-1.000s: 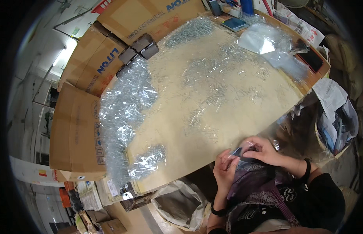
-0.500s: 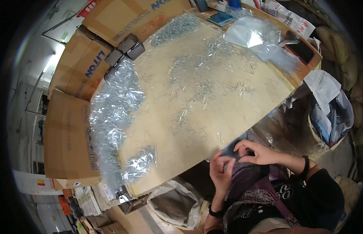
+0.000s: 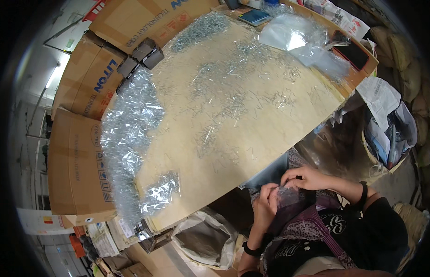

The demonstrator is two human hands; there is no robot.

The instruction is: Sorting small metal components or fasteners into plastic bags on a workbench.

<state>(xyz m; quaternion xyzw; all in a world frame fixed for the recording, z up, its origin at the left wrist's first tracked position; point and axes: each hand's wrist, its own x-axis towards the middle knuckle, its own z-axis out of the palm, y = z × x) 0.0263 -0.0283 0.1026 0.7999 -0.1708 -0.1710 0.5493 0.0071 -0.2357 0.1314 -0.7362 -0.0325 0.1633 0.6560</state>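
In front of my chest, just off the table's near edge, my left hand [image 3: 265, 206] and my right hand [image 3: 306, 178] come together with bent, closed fingers. A small clear plastic bag [image 3: 288, 197] is pinched between their fingertips; whether anything is inside it I cannot make out. Across the pale tabletop [image 3: 187, 159] lie many thin bent wire pieces [image 3: 235, 105], loosely scattered. A long heap of shiny clear packets [image 3: 131, 122] runs along the left side, with a smaller pile [image 3: 160, 193] near the front left corner. More wire pieces [image 3: 201, 30] are heaped at the far edge.
Cardboard boxes [image 3: 78, 161] wall the table's far left side, with small dark grey boxes [image 3: 148, 53] beside them. Clear plastic bags [image 3: 286, 34] and a phone [image 3: 351, 55] lie far right. A white sack [image 3: 203, 240] stands below the front edge, a paper-filled bin [image 3: 390, 134] at right.
A clear plastic bag now shows between my hands, where earlier my fingers were curled apart. My hands have drawn closer together. The whole view has shifted slightly.
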